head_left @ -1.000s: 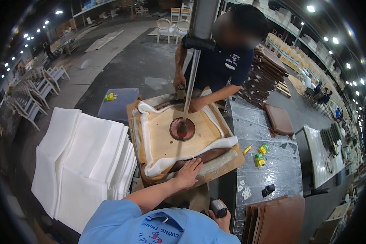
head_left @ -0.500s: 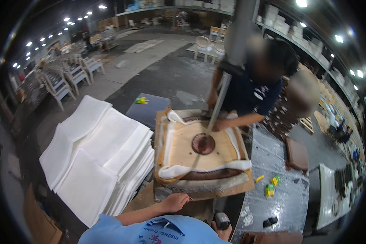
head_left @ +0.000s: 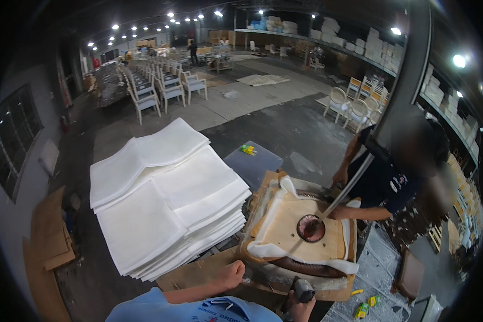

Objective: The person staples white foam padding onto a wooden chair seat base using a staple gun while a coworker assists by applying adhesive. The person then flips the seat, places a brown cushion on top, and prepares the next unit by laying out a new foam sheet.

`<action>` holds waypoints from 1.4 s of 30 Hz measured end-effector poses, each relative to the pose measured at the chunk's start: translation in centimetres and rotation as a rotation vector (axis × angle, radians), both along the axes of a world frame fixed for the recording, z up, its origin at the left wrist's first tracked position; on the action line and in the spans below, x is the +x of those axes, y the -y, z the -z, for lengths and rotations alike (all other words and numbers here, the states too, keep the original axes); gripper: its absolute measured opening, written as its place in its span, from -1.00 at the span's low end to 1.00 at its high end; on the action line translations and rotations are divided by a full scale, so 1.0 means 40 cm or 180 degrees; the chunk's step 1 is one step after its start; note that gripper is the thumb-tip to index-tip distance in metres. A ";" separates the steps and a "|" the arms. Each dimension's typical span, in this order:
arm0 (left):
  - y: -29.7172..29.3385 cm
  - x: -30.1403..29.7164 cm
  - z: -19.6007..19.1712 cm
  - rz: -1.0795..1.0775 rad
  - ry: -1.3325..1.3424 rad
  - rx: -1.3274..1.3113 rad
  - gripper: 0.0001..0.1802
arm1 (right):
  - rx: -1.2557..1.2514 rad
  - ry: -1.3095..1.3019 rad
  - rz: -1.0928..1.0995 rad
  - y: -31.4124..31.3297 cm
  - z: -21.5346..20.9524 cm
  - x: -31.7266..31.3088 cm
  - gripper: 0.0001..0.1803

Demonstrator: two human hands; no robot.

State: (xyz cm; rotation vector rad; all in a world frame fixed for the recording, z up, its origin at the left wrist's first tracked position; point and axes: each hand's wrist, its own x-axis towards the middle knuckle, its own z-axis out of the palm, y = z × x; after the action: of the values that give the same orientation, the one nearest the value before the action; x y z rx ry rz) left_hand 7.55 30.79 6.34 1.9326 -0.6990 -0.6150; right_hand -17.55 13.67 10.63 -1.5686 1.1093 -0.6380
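My left hand (head_left: pixel 232 275) presses flat beside the tan wooden seat board (head_left: pixel 300 236), right hand (head_left: pixel 300 307) clenching the grey stapler (head_left: pixel 304 290); I'd brace firmly.

The right hand (head_left: pixel 301 307) and its grey tool (head_left: pixel 304 290) are partly cut off by the lower edge; the grip stays unclear.

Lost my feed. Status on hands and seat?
Left hand on seat frame edge. Right hand grips tool. Co-worker's hand on the frame.
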 end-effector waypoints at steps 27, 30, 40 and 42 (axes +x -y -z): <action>-0.016 0.134 -0.019 -0.0585 -0.1796 -0.0347 -0.77 | -0.0322 0.0112 -0.0500 0.219 0.017 0.233 -0.54; -0.007 0.155 -0.011 -0.0544 -0.1777 -0.0286 -0.75 | -0.0314 -0.0397 -0.0401 0.202 0.000 0.259 -0.53; 0.095 0.210 -0.008 -0.0054 -0.0866 0.0497 -0.63 | -0.0354 -0.0130 -0.0300 0.196 0.007 0.272 -0.59; 0.126 0.195 -0.009 0.0095 -0.0678 0.0646 -0.57 | -0.0356 -0.0210 -0.0187 0.215 0.019 0.255 -0.47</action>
State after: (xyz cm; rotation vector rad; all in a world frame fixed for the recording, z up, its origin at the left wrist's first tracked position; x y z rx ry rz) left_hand 15.35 25.76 6.70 2.0060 -0.5485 -0.9256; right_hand -7.34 5.08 9.86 -1.7224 1.0879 -0.6217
